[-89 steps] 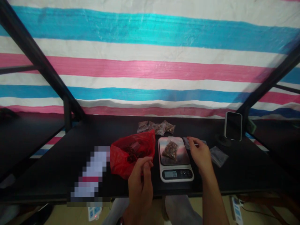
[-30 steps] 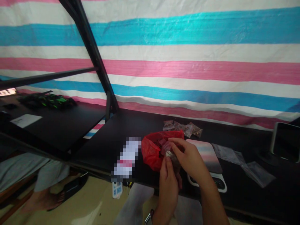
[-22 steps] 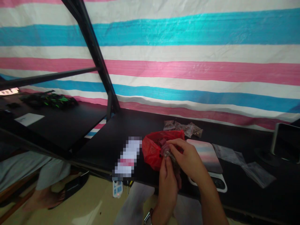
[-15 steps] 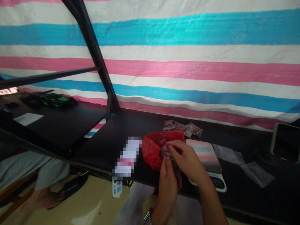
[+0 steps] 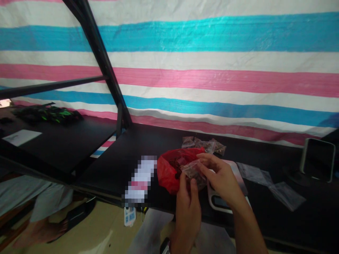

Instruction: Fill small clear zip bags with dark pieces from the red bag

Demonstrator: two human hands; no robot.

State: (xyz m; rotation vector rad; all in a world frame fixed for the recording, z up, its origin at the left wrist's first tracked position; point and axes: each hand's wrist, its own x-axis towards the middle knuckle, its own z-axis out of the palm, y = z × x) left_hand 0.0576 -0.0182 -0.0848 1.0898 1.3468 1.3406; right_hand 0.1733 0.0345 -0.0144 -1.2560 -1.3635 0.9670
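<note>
Between my hands is a small clear zip bag (image 5: pixel 195 170) with brownish contents that I cannot make out. My left hand (image 5: pixel 188 203) grips its near left side with thumb and fingers. At its upper right, my right hand (image 5: pixel 218 173) pinches the top edge. Just behind the zip bag, a red plastic bag (image 5: pixel 166 173) stands open with dark reddish-brown pieces inside. Partly hidden under my right hand and forearm lies a kitchen scale (image 5: pixel 239 176) with a shiny plate.
Several filled zip bags (image 5: pixel 205 144) lie behind the red bag. Flat clear bags (image 5: pixel 288 195) spread to the right of the scale, near a dark-screened device on a stand (image 5: pixel 317 160). A blurred-out sheet (image 5: pixel 141 180) lies left. Another person's leg (image 5: pixel 51 201) shows at lower left.
The zip bag has come into fuller view, tilted flatter between my hands. My right hand has shifted slightly right, and my left fingers have spread along the bag. The view has turned slightly right.
</note>
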